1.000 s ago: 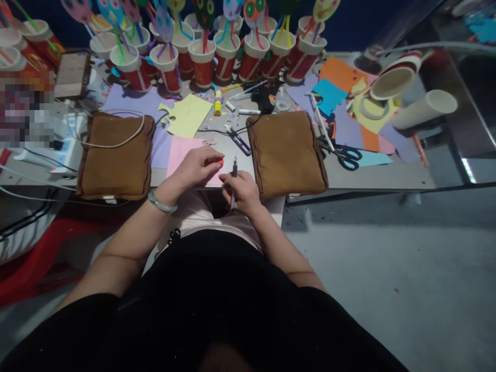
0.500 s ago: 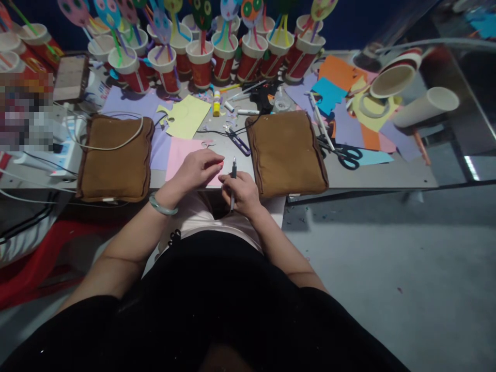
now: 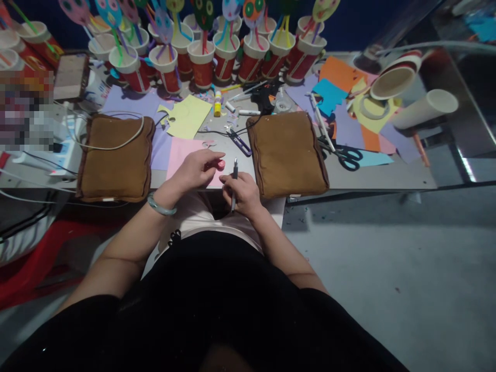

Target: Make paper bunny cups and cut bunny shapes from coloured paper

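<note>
My left hand [image 3: 197, 168], with a jade-coloured bangle [image 3: 161, 205] on its wrist, is bent over the pink paper [image 3: 178, 155] at the table's front edge. A small pink round piece [image 3: 221, 164] shows between its thumb and fingertips. Just to the right, my right hand [image 3: 242, 191] is closed around a dark pen [image 3: 234, 191], whose silvery tip points away from me. Beyond the hands lie a dark box cutter [image 3: 240, 142], a yellow glue stick [image 3: 217, 105] and a sheet of yellow paper [image 3: 189, 116] with cut edges.
Brown cushions flank my hands, one left [image 3: 114, 160] and one right [image 3: 289, 155]. Several red paper cups [image 3: 201, 67] with decorated figures line the back. Black-handled scissors [image 3: 349, 157], a tape roll [image 3: 374, 106] and coloured paper scraps [image 3: 341, 72] lie right. Cables cross the left side.
My left fingers have shifted slightly, and more of the pink round piece shows between them. The pen stays in my right hand, almost unmoved.
</note>
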### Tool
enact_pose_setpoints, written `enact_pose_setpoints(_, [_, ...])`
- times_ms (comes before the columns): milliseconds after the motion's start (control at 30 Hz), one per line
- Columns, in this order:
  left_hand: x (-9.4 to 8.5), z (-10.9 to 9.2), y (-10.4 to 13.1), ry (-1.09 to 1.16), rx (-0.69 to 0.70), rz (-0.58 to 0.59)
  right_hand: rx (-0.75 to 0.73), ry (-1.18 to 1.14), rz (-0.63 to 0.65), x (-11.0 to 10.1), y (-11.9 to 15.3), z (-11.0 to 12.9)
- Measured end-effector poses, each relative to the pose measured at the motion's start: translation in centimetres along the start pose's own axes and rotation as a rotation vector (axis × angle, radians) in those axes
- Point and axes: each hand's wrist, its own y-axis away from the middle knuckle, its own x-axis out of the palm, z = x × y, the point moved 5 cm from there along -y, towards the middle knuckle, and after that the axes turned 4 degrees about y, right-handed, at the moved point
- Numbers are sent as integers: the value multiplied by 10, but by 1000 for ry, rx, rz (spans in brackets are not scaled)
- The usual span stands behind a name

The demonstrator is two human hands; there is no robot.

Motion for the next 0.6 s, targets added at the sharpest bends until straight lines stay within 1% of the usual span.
enact_pose_setpoints(133, [-6, 2, 3, -29, 41, -59, -15, -4, -23, 0, 1, 0])
enact_pose_setpoints(267, [-6, -3, 6, -53, 46, -100, -18, 41, -20, -1, 0, 1])
enact_pose_setpoints(467, [3, -13, 3, -48, 57, -64, -51, 67, -27, -3, -1, 4])
enact_pose_setpoints(600, [5, -12, 0, -49, 41, -79, -69, 28, -70, -5, -1, 5])
